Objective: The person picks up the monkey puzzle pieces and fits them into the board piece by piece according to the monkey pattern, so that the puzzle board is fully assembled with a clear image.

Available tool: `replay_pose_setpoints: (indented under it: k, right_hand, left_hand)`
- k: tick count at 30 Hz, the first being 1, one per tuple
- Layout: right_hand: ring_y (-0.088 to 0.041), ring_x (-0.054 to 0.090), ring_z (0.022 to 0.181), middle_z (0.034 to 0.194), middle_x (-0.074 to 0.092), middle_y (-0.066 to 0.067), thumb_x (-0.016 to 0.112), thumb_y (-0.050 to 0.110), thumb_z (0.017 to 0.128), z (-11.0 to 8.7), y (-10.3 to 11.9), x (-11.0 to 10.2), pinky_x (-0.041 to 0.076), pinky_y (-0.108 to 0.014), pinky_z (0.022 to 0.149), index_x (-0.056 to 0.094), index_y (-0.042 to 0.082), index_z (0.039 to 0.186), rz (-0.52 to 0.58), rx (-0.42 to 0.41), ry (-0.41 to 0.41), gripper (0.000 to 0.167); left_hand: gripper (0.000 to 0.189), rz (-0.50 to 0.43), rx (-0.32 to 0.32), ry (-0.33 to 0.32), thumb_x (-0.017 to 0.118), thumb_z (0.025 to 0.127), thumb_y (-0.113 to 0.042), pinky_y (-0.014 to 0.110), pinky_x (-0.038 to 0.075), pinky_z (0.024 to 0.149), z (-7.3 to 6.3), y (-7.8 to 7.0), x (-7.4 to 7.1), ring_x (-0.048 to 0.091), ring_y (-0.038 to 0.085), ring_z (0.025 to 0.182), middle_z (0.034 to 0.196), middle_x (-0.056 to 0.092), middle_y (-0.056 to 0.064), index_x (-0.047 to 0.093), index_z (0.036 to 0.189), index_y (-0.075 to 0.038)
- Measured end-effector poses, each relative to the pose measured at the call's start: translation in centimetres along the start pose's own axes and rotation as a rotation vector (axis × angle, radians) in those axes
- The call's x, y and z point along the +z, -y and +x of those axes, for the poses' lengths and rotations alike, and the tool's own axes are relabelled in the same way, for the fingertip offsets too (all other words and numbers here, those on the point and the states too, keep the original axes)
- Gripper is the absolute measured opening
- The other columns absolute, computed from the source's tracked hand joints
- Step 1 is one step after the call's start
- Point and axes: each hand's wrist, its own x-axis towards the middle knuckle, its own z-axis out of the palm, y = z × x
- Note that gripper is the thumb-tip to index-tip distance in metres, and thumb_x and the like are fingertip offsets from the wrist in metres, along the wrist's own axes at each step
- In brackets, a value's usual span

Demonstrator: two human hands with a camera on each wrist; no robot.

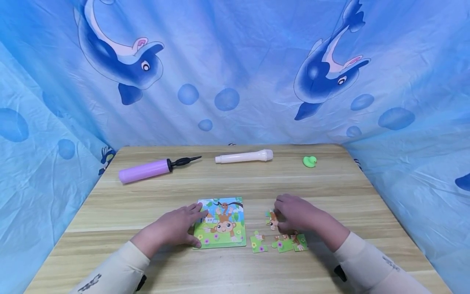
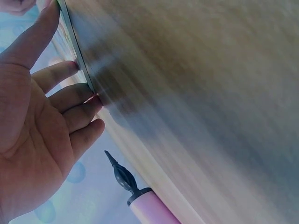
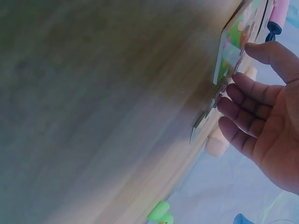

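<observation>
A square monkey jigsaw puzzle [image 1: 220, 234] lies on the wooden table, its picture of a monkey, a house and flowers looking whole. My left hand [image 1: 180, 226] rests along its left side, fingers spread and thumb near the front corner; in the left wrist view the fingertips [image 2: 88, 91] touch its edge. Right of it, my right hand [image 1: 299, 214] pinches a jigsaw piece [image 1: 272, 222] with brown monkey parts between thumb and fingers. Just in front lie loose pieces: a green one [image 1: 259, 244] and a joined-looking pair [image 1: 284, 245]. The right palm partly covers the pieces.
Along the back lie a purple balloon pump [image 1: 145, 170] with a black nozzle, a white toy microphone [image 1: 244, 157] and a green toy duck [image 1: 309, 161]. A blue dolphin-print curtain [image 1: 235, 53] encloses the table's [image 1: 235, 271] back and sides.
</observation>
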Motion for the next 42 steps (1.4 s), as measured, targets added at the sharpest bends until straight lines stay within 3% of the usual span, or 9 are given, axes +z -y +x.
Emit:
replay_pose_setpoints:
  k: [6, 14, 22, 31, 36, 42]
  right_hand:
    - [-0.011, 0.052, 0.088, 0.093, 0.055, 0.008, 0.075, 0.037, 0.078, 0.8, 0.4, 0.0, 0.052, -0.033, 0.08, 0.066, 0.016, 0.094, -0.024, -0.028, -0.019, 0.028]
    - [-0.01, 0.053, 0.086, 0.095, 0.057, 0.008, 0.072, 0.042, 0.08, 2.3, 1.6, -0.9, 0.052, -0.033, 0.078, 0.065, 0.019, 0.095, -0.058, -0.037, 0.02, 0.029]
    - [-0.007, 0.048, 0.077, 0.091, 0.056, 0.01, 0.071, 0.046, 0.082, 4.5, 4.5, -1.8, 0.047, -0.025, 0.067, 0.062, 0.02, 0.094, -0.095, -0.152, 0.011, 0.03]
    - [-0.007, 0.049, 0.079, 0.091, 0.055, 0.009, 0.068, 0.05, 0.086, 7.7, 8.1, -1.9, 0.047, -0.022, 0.066, 0.062, 0.02, 0.098, -0.193, -0.264, -0.003, 0.033]
    - [-0.009, 0.051, 0.084, 0.097, 0.056, 0.007, 0.065, 0.052, 0.087, 8.8, 9.4, -1.2, 0.048, -0.026, 0.067, 0.059, 0.021, 0.098, -0.212, -0.263, 0.003, 0.034]
    - [-0.01, 0.047, 0.08, 0.091, 0.05, 0.008, 0.063, 0.054, 0.088, 9.3, 10.0, -0.6, 0.045, -0.026, 0.063, 0.056, 0.021, 0.096, -0.227, -0.26, -0.029, 0.035]
  left_hand:
    - [0.093, -0.005, 0.003, -0.001, 0.077, 0.072, -0.059, 0.056, 0.034, 0.114, -0.1, 0.0, -0.1, 0.032, 0.037, 0.144, 0.159, 0.031, 0.013, 0.043, 0.149, -0.018]
    - [0.094, 0.006, 0.0, -0.003, 0.076, 0.072, -0.059, 0.056, 0.034, 0.114, 0.0, 0.0, -0.1, 0.032, 0.037, 0.145, 0.159, 0.031, 0.013, 0.043, 0.15, -0.018]
    - [0.095, 0.008, 0.001, -0.004, 0.076, 0.072, -0.06, 0.056, 0.034, 0.114, 0.1, 0.1, 0.1, 0.032, 0.037, 0.145, 0.159, 0.03, 0.012, 0.043, 0.15, -0.018]
    - [0.094, 0.005, 0.003, -0.005, 0.076, 0.072, -0.06, 0.055, 0.035, 0.114, 0.0, 0.0, 0.0, 0.033, 0.037, 0.144, 0.159, 0.031, 0.013, 0.043, 0.149, -0.018]
    - [0.094, 0.008, 0.009, -0.006, 0.076, 0.072, -0.06, 0.055, 0.035, 0.113, 0.1, 0.0, 0.0, 0.033, 0.036, 0.144, 0.159, 0.031, 0.013, 0.042, 0.15, -0.018]
    - [0.095, 0.013, 0.006, -0.002, 0.076, 0.072, -0.059, 0.054, 0.035, 0.114, 0.1, -0.1, 0.0, 0.032, 0.036, 0.145, 0.159, 0.03, 0.013, 0.042, 0.15, -0.017]
